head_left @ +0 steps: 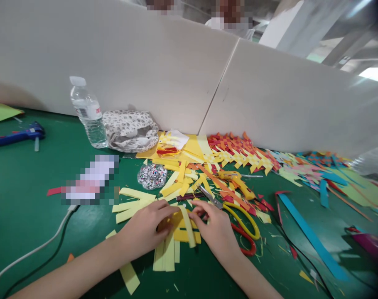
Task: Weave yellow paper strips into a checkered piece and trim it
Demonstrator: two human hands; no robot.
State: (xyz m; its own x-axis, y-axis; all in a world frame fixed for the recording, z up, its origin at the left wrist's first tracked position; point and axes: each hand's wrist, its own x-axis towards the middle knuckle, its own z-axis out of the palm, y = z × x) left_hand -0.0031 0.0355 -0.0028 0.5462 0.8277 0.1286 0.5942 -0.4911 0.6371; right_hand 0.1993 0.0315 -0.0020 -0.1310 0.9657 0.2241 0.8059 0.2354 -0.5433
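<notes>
A bent pale yellow paper strip [189, 232] arches over a partly woven piece of deeper yellow strips [181, 236] on the table. My left hand [150, 221] is closed, its fingertips pinching the upper end of the bent strip and the woven piece. Curled in from the other side, my right hand [214, 224] has its thumb and forefinger at the edge of the same strip. More pale strips [164, 255] stick out below my left hand. Scissors [242, 220] with yellow and red handles lie just beyond my right hand.
Loose strips, a round clear box of beads [152, 176] and a yellow glue gun [237, 180] lie ahead. A water bottle [88, 112], a patterned pouch [131, 131] and a phone [92, 178] with a white cable stand left. A blue glue gun [17, 135] lies far left. A white partition [145, 74] rises behind.
</notes>
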